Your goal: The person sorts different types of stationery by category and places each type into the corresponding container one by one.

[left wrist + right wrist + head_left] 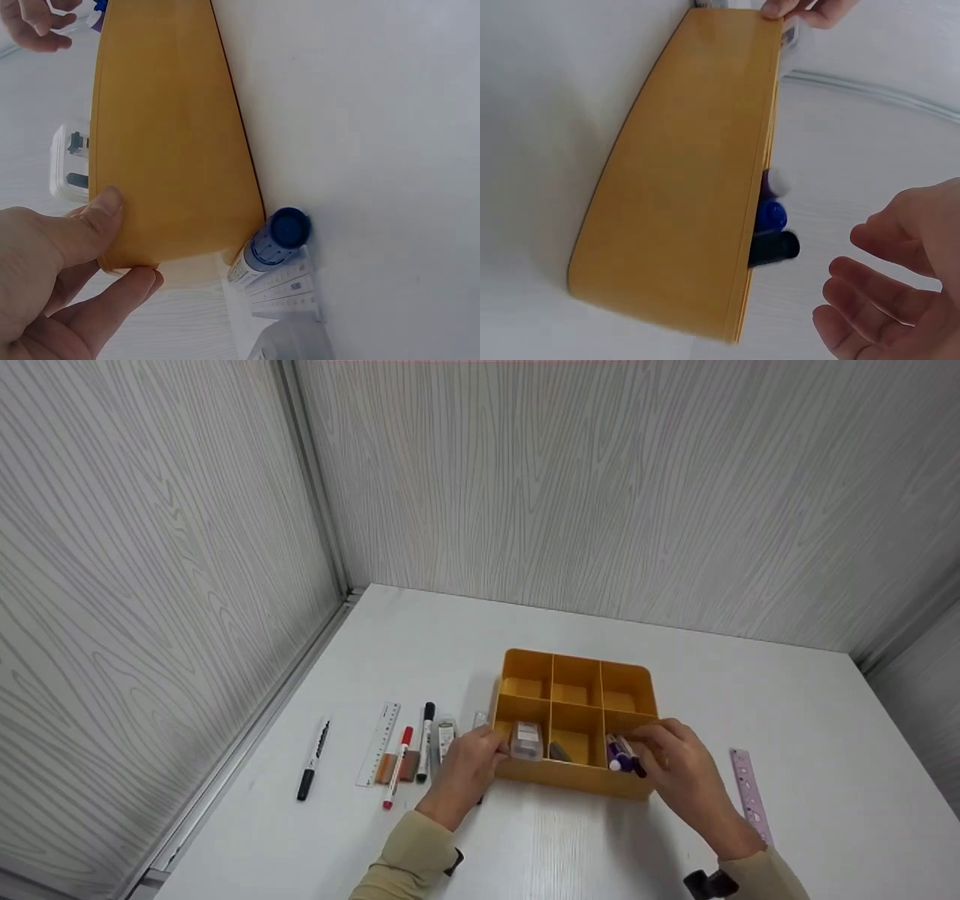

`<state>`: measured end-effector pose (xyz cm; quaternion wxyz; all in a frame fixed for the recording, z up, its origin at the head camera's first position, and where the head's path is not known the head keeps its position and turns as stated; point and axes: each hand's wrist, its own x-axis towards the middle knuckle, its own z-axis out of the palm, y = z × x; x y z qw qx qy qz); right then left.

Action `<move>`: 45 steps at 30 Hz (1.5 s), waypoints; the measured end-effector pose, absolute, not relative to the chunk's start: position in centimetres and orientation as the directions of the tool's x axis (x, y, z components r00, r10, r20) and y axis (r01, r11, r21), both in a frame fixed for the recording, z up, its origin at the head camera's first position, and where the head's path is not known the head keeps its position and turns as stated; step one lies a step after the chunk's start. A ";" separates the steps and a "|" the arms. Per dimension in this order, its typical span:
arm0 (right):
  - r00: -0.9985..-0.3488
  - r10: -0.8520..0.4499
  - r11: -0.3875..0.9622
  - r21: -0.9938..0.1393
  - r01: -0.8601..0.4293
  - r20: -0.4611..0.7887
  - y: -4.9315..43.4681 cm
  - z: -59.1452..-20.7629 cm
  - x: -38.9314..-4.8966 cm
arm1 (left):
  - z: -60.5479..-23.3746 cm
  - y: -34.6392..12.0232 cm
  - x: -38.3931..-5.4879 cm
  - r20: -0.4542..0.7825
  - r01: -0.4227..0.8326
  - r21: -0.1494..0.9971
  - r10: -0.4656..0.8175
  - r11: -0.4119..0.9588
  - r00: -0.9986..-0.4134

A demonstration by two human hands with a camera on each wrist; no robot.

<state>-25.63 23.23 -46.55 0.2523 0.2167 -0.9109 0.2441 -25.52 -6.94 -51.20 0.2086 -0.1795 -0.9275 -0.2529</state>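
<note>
A yellow compartment box (576, 780) stands on the table. My left hand (466, 765) pinches its near left corner, with the thumb on the outer wall in the left wrist view. Over the front right compartment is my right hand (684, 769). In the right wrist view its fingers (877, 292) are loosely bent, apart from the pens and holding nothing. Out of that compartment stick a black-capped pen (775, 248), a blue one (771, 216) and a purple one with a white end (775, 184). A clear plastic case (527, 741) leans in the front left compartment, and a grey piece (559, 752) lies in the middle one.
Left of the box lie a clear ruler (379, 744), a red marker (397, 769), a black marker (425, 742), orange blocks (386, 769) and a clear case (446, 735). Farther left is another black marker (313, 761). A purple ruler (748, 791) lies at the right.
</note>
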 end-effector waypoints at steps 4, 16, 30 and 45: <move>-0.790 -0.222 0.830 -0.315 -0.461 0.572 25.5 -46.8 -25.6 | -51.1 -6.9 -25.3 0.451 0.422 0.402 0.226 0.812 -0.863; -0.889 -0.081 0.908 -0.334 -0.252 0.451 32.3 -48.9 -24.4 | -51.1 -6.6 -25.3 0.415 0.402 0.426 0.220 0.811 -0.883; -0.991 0.063 0.951 -0.296 0.095 -0.117 36.8 -51.5 -23.3 | -51.2 -6.9 -25.4 0.441 0.437 0.452 0.231 0.777 -0.867; -0.990 0.090 0.960 -0.257 0.115 -0.107 37.0 -52.6 -23.3 | -51.3 -7.1 -25.2 0.430 0.425 0.457 0.224 0.781 -0.874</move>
